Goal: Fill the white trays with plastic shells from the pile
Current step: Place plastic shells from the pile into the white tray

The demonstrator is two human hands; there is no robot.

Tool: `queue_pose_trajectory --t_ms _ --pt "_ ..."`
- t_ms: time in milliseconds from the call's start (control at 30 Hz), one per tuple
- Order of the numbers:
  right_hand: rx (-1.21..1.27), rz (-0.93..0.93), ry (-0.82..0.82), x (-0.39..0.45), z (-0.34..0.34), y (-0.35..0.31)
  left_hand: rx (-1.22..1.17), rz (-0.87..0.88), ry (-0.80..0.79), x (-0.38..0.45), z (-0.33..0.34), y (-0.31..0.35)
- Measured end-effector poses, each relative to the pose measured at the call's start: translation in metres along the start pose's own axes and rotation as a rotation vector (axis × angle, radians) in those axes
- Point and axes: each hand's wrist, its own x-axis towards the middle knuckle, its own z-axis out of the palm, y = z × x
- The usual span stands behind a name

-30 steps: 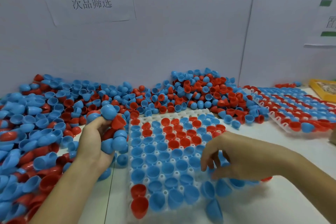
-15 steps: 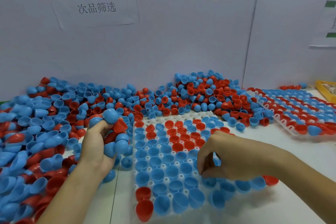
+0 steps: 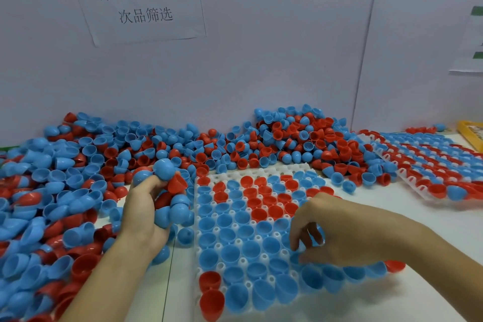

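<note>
- Two hands work over the near white tray point(image 3: 264, 172), which lies between them and is mostly filled with blue and red shells set mouth-up.
- The left hand point(image 3: 142, 206) sits at the tray's left edge, fingers curled round a handful of shells point(image 3: 177, 210), several blue ones and at least one red, bulging out past the fingertips.
- The right hand point(image 3: 337, 230) hovers over the right half of the tray, fingers bent downward with thumb and forefinger close together just above the blue shells there; whether they pinch a shell I cannot tell, as the fingertips blur into the blue beneath.
- The pile point(image 3: 78, 183) of loose shells spreads along the wall and down the left side, touching the tray's far edge.
- The bare sockets I can make out are along the tray's far edge, away from both hands; the reserve in the left hand lies to the left of the right fingers, across the tray.
- My judgement: the right hand seats shells while the left feeds it, so the next reach goes leftward to that handful.
- A second tray point(image 3: 418, 185), already filled, rests well off to the right.
</note>
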Motion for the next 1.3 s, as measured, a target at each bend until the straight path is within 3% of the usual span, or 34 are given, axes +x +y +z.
queue_pose_trajectory --t_ms 133,300,600,767,1300 --pt "-0.052 0.013 -0.093 0.0 0.006 -0.005 -0.001 0.005 -0.006 0.0 0.0 0.0" --pt "-0.13 0.016 -0.071 0.003 0.011 -0.009 -0.006 0.009 -0.016 -0.001 0.002 -0.002" --pt "-0.059 0.085 -0.044 -0.009 -0.012 0.005 0.002 -0.008 -0.012 0.001 0.0 -0.001" --pt "-0.081 0.115 -0.172 -0.012 -0.007 0.009 0.0 0.007 -0.01 0.001 0.0 -0.002" --pt "-0.106 0.12 -0.137 -0.011 0.0 0.005 -0.015 -0.004 -0.012 0.002 -0.001 -0.002"
